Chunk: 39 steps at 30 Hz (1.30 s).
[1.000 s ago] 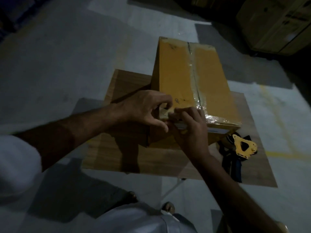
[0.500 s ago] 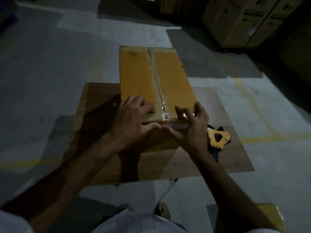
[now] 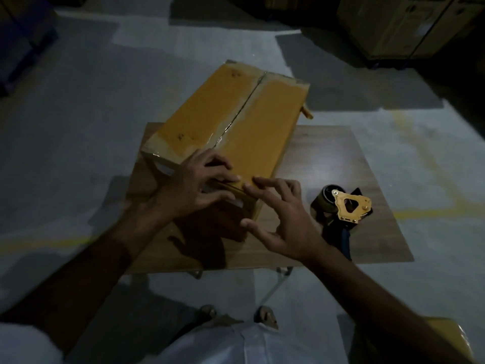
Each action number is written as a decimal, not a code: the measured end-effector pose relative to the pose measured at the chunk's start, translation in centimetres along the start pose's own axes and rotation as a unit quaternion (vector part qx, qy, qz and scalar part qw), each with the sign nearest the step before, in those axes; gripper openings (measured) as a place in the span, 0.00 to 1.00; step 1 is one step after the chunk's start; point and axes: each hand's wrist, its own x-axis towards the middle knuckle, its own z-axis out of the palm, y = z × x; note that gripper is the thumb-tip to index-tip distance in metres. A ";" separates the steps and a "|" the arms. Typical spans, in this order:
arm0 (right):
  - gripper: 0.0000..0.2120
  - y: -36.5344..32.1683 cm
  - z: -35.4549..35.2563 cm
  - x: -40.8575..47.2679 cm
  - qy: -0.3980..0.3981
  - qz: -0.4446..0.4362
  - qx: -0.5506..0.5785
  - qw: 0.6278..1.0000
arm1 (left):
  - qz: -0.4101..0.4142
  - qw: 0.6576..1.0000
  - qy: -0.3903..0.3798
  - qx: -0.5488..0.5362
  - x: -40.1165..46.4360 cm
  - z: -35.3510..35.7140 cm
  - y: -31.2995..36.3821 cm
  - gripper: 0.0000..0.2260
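Note:
A long yellow-brown cardboard box [image 3: 236, 119] lies on a small wooden table [image 3: 328, 158], its top seam covered with clear tape. My left hand [image 3: 191, 187] presses flat on the box's near end, fingers laid over the top edge and thumb on the front face. My right hand [image 3: 283, 222] hovers just right of the near corner with fingers spread and relaxed, holding nothing; its fingertips are at the box edge. A tape dispenser [image 3: 343, 208] with a yellow plate and dark handle lies on the table to the right of my right hand.
Grey concrete floor [image 3: 91, 114] with yellow lines surrounds the table. Large cardboard cartons [image 3: 409, 24] stand at the back right. My feet [image 3: 236, 313] show under the table's near edge. A yellow object [image 3: 446, 334] sits at the bottom right corner.
The box has turned so its far end points right. My left hand stays pressed on the near end; my right hand has come off the box front and opened.

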 end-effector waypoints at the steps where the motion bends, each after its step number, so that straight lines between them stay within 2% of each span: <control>1: 0.32 0.1 0.1 -0.3 -0.003 -0.005 0.003 1.000 | 0.000 1.000 -0.003 -0.001 -0.1 -0.2 -0.3 0.17; 4: 0.32 -0.7 1.0 -0.3 -0.005 -0.010 0.017 1.000 | 0.021 0.999 -0.022 0.029 -0.3 -1.1 -0.9 0.17; 6: 0.32 -1.3 1.4 -0.2 -0.041 -0.037 0.023 0.998 | 0.013 0.999 -0.021 0.043 -0.5 -2.0 -1.1 0.16; 9: 0.22 -1.3 0.7 1.2 -0.096 -0.097 -0.008 0.991 | -0.007 0.998 -0.010 0.059 -1.1 -2.8 -1.4 0.15; 12: 0.15 -0.2 -0.8 4.3 -0.064 -0.122 -0.043 0.989 | -0.009 1.000 -0.003 0.026 -2.2 -1.2 -0.5 0.14; 17: 0.18 1.9 -1.5 7.3 -0.078 -0.162 -0.055 0.982 | -0.034 0.998 0.046 -0.009 -3.8 1.6 0.3 0.22; 22: 0.22 3.7 0.6 6.6 -0.023 -0.164 -0.031 0.986 | -0.037 0.996 0.073 0.018 -4.6 3.1 1.1 0.32; 25: 0.24 3.7 1.5 5.5 0.001 -0.152 -0.029 0.988 | -0.070 0.989 0.129 0.010 -3.9 4.2 2.4 0.31; 28: 0.27 3.3 1.4 5.6 -0.008 -0.156 -0.050 0.986 | -0.090 0.980 0.179 0.008 -3.1 5.3 2.9 0.22; 33: 0.27 3.1 0.7 6.7 -0.008 -0.153 -0.016 0.988 | -0.043 0.991 0.128 0.009 -3.5 3.3 -0.3 0.14; 36: 0.25 2.2 1.9 5.6 0.037 -0.103 -0.010 0.994 | -0.035 0.994 0.097 0.027 -2.8 2.0 -1.1 0.14; 39: 0.27 0.5 2.9 4.6 0.029 -0.050 -0.050 0.997 | -0.050 0.996 0.053 0.043 -2.3 0.9 -0.8 0.19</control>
